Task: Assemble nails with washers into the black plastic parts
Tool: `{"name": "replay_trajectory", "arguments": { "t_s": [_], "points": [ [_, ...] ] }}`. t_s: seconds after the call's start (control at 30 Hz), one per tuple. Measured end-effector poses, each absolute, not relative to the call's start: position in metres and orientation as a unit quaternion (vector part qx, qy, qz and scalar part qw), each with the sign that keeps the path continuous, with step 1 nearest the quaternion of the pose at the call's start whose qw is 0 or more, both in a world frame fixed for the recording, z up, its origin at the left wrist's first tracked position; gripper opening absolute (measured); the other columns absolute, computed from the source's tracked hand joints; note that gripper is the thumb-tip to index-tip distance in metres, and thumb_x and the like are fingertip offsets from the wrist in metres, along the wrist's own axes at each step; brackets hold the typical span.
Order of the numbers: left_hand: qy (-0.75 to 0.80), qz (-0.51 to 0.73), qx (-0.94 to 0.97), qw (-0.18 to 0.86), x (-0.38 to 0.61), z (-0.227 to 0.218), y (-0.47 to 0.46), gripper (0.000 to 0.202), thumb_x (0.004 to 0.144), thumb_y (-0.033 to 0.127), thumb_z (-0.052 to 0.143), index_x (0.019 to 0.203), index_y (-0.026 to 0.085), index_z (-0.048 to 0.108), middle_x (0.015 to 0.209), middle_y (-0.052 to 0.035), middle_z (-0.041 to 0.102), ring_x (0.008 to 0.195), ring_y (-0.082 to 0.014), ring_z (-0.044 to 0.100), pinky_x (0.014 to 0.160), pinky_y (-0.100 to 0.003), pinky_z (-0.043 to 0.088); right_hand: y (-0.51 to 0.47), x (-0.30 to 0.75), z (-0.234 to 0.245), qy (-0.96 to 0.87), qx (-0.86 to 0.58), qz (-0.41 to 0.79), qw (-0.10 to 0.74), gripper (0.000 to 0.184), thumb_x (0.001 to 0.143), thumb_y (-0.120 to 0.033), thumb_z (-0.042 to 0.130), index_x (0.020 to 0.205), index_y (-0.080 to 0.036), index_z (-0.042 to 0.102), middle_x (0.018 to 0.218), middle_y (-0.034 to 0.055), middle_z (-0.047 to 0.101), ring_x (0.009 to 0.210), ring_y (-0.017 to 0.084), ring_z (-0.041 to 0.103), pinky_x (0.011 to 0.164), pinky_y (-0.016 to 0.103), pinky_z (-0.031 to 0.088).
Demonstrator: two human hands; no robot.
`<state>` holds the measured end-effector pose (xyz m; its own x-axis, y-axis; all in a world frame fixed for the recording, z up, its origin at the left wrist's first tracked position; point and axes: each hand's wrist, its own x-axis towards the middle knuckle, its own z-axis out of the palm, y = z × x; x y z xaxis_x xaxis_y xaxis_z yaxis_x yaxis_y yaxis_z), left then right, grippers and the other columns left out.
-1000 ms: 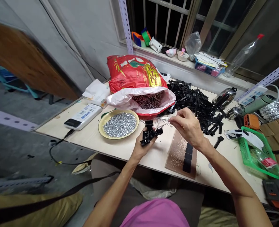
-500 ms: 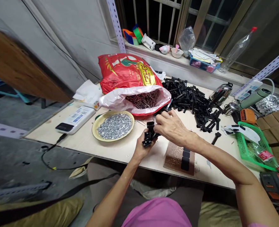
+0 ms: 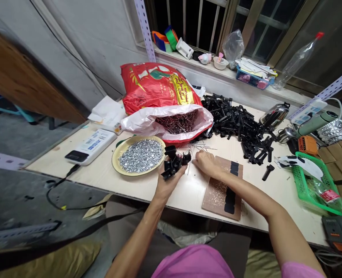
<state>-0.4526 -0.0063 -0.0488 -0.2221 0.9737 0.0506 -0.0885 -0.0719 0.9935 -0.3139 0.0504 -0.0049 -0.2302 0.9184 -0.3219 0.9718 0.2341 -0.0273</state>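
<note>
The left hand [image 3: 167, 182] is held above the near edge of the worktop [image 3: 124, 181], its grip clamped around a cluster of black parts [image 3: 174, 161]. The parts are matte moulded plastic, blocky, with forked ends. The cluster's long axis runs from lower left to upper right, its far end pointing away from the person toward the bag [image 3: 159, 88]. The right hand [image 3: 208, 164] rests palm down on the worktop just right of the cluster, fingers curled; whether its grip is together on anything cannot be told. Thin bright metal pins [image 3: 201, 147] lie flat and fanned just beyond its fingertips, their long axes running roughly left to right, and 1 pin lies near the thumb, pointing toward the person. Left of the cluster stands a round yellow plate [image 3: 116, 154] heaped with small shiny silver pieces. The bag is glossy red with a white mouth holding dark rods. A loose pile [image 3: 237, 123] of black parts lies right of the bag. A brown board [image 3: 217, 193] lies under the right wrist.
</note>
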Motion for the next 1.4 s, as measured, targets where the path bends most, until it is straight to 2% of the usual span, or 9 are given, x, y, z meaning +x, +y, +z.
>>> {"name": "replay_trajectory", "arguments": {
  "t_s": [0.17, 0.27, 0.43, 0.5, 0.73, 0.93, 1.13, 1.3, 1.4],
  "points": [
    [0.501, 0.584, 0.428, 0.474, -0.453, -0.050, -0.004, 0.038, 0.065, 0.039, 0.072, 0.094, 0.019, 0.059, 0.093, -0.0054, 0.067, 0.082, -0.0187, 0.065, 0.079, -0.034, 0.053, 0.052, -0.318, 0.002, 0.750, 0.644, -0.085, 0.129, 0.032, 0.084, 0.001, 0.041, 0.105, -0.005, 0.063, 0.101, 0.0205, 0.067, 0.092, 0.023, 0.065, 0.072, 0.031, 0.048],
    [0.507, 0.569, 0.452, 0.464, -0.455, -0.048, -0.004, 0.035, 0.066, 0.039, 0.069, 0.092, 0.019, 0.060, 0.092, -0.0049, 0.067, 0.083, -0.0191, 0.064, 0.078, -0.033, 0.052, 0.055, -0.291, 0.034, 0.736, 0.668, -0.044, 0.101, 0.034, 0.088, -0.002, 0.035, 0.111, -0.006, 0.060, 0.102, 0.0208, 0.065, 0.090, 0.024, 0.063, 0.071, 0.033, 0.047],
    [0.513, 0.512, 0.530, 0.441, -0.448, -0.048, -0.004, 0.034, 0.065, 0.034, 0.066, 0.095, 0.019, 0.058, 0.085, -0.0018, 0.067, 0.079, -0.0180, 0.064, 0.074, -0.030, 0.050, 0.046, -0.256, 0.089, 0.834, 0.522, 0.073, -0.163, 0.025, 0.096, -0.024, 0.040, 0.100, -0.019, 0.064, 0.100, 0.0071, 0.058, 0.089, 0.016, 0.054, 0.073, 0.027, 0.042],
    [0.516, 0.491, 0.554, 0.431, -0.444, -0.049, -0.003, 0.035, 0.065, 0.033, 0.064, 0.096, 0.019, 0.057, 0.080, -0.0001, 0.067, 0.072, -0.0170, 0.063, 0.069, -0.028, 0.049, 0.039, -0.255, 0.099, 0.855, 0.467, 0.114, -0.193, 0.023, 0.095, -0.023, 0.043, 0.095, -0.022, 0.065, 0.094, 0.0037, 0.056, 0.083, 0.015, 0.049, 0.070, 0.027, 0.038],
    [0.511, 0.454, 0.611, 0.399, -0.437, -0.044, -0.004, 0.029, 0.063, 0.029, 0.060, 0.091, 0.021, 0.057, 0.068, 0.0039, 0.064, 0.061, -0.0157, 0.059, 0.059, -0.025, 0.046, 0.032, -0.267, 0.103, 0.891, 0.422, 0.121, -0.118, 0.022, 0.093, -0.018, 0.046, 0.091, -0.023, 0.066, 0.087, 0.0044, 0.057, 0.082, 0.017, 0.043, 0.073, 0.030, 0.033],
    [0.521, 0.480, 0.582, 0.399, -0.438, -0.038, -0.006, 0.030, 0.065, 0.033, 0.062, 0.092, 0.021, 0.058, 0.076, 0.0016, 0.067, 0.067, -0.0167, 0.063, 0.064, -0.027, 0.050, 0.060, -0.260, 0.087, 0.900, 0.402, -0.020, -0.169, 0.024, 0.095, -0.018, 0.042, 0.106, -0.020, 0.064, 0.098, 0.0045, 0.062, 0.088, 0.015, 0.052, 0.080, 0.029, 0.040],
    [0.530, 0.523, 0.531, 0.404, -0.439, -0.029, -0.011, 0.032, 0.065, 0.037, 0.067, 0.091, 0.021, 0.060, 0.088, -0.0035, 0.070, 0.082, -0.0207, 0.067, 0.075, -0.033, 0.053, 0.087, -0.256, 0.025, 0.769, 0.630, -0.067, 0.086, 0.021, 0.087, -0.007, 0.046, 0.088, -0.008, 0.067, 0.095, 0.0142, 0.066, 0.092, 0.019, 0.059, 0.074, 0.025, 0.041],
    [0.516, 0.520, 0.511, 0.449, -0.442, -0.033, -0.004, 0.034, 0.065, 0.035, 0.067, 0.094, 0.020, 0.060, 0.091, -0.0036, 0.069, 0.084, -0.0199, 0.066, 0.079, -0.033, 0.051, 0.090, -0.257, -0.003, 0.770, 0.630, -0.073, 0.074, 0.025, 0.085, -0.003, 0.042, 0.093, -0.008, 0.065, 0.102, 0.0181, 0.065, 0.096, 0.021, 0.061, 0.077, 0.027, 0.044],
    [0.520, 0.522, 0.478, 0.477, -0.443, -0.035, -0.001, 0.034, 0.065, 0.035, 0.067, 0.094, 0.020, 0.060, 0.092, -0.0029, 0.069, 0.085, -0.0189, 0.065, 0.079, -0.032, 0.051, 0.088, -0.250, 0.009, 0.765, 0.639, -0.064, 0.043, 0.035, 0.085, -0.003, 0.037, 0.113, -0.009, 0.058, 0.102, 0.0152, 0.064, 0.093, 0.021, 0.062, 0.078, 0.030, 0.046]
  ]
}}
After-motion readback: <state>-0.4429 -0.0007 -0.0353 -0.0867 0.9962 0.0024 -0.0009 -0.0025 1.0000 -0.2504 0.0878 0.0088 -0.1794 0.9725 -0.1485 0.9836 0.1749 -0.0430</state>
